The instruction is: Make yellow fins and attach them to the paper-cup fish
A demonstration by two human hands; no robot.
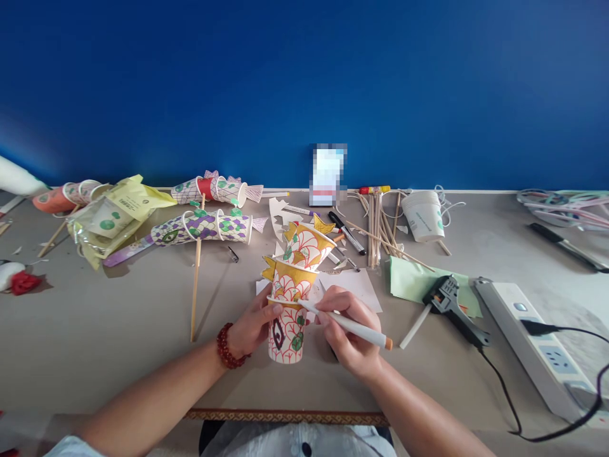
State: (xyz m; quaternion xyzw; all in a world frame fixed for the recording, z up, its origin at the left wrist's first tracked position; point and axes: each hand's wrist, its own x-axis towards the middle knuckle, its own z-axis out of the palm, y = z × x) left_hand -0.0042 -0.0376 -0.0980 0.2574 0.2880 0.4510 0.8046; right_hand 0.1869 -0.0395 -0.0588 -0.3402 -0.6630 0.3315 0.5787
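My left hand (253, 322) grips a fish made of joined paper cups (288, 333), held upright over the near part of the table. Red scale lines, orange patches, a dark eye and yellow paper fins decorate it. Between the fingers of my right hand (349, 327) is a white marker (352, 327) with an orange end, its tip at the rim of the lowest cup. Behind the cups lie white paper pieces (366, 289). To the left, a purple-and-green paper-cup fish (216, 227) rests with a wooden stick beneath it.
At right lie a glue gun (447, 304), green paper (404, 279) and a white power strip (537, 343) with a black cord. Farther back are wooden sticks (375, 228), stacked paper cups (422, 216), a black marker (347, 233) and a propped phone (327, 176). Packaged cups (117, 219) lie left.
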